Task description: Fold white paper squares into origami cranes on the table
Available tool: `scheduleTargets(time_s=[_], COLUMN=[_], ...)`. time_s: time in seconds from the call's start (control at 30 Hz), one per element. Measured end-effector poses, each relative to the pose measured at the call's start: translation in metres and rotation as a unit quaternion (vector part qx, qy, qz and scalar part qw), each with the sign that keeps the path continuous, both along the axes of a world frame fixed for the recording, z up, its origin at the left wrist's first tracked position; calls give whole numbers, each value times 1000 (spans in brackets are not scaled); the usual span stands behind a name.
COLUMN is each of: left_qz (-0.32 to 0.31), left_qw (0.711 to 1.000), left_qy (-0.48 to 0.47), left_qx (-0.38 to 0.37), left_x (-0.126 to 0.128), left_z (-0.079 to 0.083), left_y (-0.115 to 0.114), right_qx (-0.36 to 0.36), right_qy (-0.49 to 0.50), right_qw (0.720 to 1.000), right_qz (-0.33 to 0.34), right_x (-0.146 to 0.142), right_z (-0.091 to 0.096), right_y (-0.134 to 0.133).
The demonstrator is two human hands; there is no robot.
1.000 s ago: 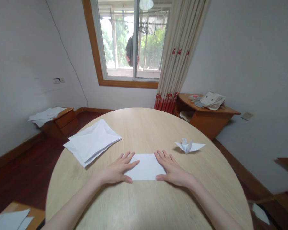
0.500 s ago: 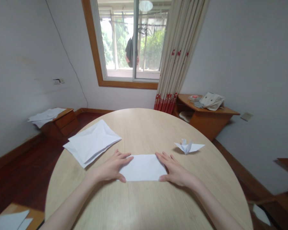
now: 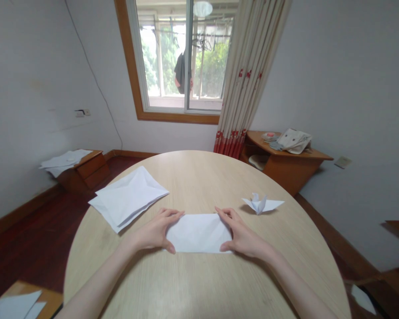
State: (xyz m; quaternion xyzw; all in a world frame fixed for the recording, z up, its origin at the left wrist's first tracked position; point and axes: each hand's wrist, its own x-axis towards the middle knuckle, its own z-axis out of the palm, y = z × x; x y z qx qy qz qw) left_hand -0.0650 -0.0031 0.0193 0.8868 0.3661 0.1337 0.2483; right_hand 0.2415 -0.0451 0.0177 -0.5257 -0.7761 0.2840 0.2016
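Note:
A white sheet of paper [image 3: 199, 233], folded into a wide rectangle, lies in front of me on the round table [image 3: 199, 283]. My left hand [image 3: 158, 230] holds its left end, thumb at the near edge and fingers at the far edge. In the same way my right hand [image 3: 241, 234] grips the right end between thumb and fingers. The paper bows slightly between them. Beyond my right hand stands a folded paper crane [image 3: 260, 204] with spread wings. A stack of white paper sheets [image 3: 129, 197] lies beyond my left hand.
More white papers lie on a low wooden cabinet [image 3: 93, 168] at the left and on a surface [image 3: 53, 294] at the lower left. A wooden corner desk [image 3: 286, 170] with a cloth bag [image 3: 292, 140] stands behind the table at the right, beside the curtain [image 3: 244, 79].
The fingers of both hands have drawn to the far edge of the folded paper, and the paper now bows up a little. The crane and the stack stay put.

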Motion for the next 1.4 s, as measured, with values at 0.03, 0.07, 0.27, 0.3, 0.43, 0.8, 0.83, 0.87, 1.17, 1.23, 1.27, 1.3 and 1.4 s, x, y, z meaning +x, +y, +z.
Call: scheduleTargets(time_s=[0.03,0.07,0.27,0.3,0.43,0.8,0.83,0.87,1.17,1.23,1.27,1.3,1.4], left_qz=[4,11,64,68,59,72,71,71,56,43,37,31,23], left_qw=[1000,1000,996,995,988,970,968,966,949,946,945,942,939], left_qy=[-1,-2,-50,-67,-115,-175,-181,-187,-244,-257,-264,-270,-281], left_qx=[1,4,26,35,83,154,157,162,191,191,192,195,197], left_x=[1,1,8,9,15,22,23,23,26,27,27,27,29], left_z=[1,3,4,4,4,15,17,18,18,17,17,17,19], left_y=[-1,-2,-8,-8,-9,-20,-21,-21,-24,-24,-24,-24,-26], right_qx=[3,8,74,88,152,225,231,238,291,318,333,345,358], right_qy=[9,18,29,27,43,131,136,141,130,142,150,158,170], right_qw=[1000,1000,996,995,987,965,963,961,948,937,930,924,916], right_qz=[-6,-12,-45,-48,-36,7,11,16,22,38,46,53,59], right_x=[-1,-1,-3,-3,-2,-7,-7,-7,-6,-6,-6,-7,-8], right_z=[0,0,4,4,7,16,17,18,20,19,19,19,20], right_y=[0,0,1,1,1,-6,-7,-8,-11,-10,-10,-10,-10])
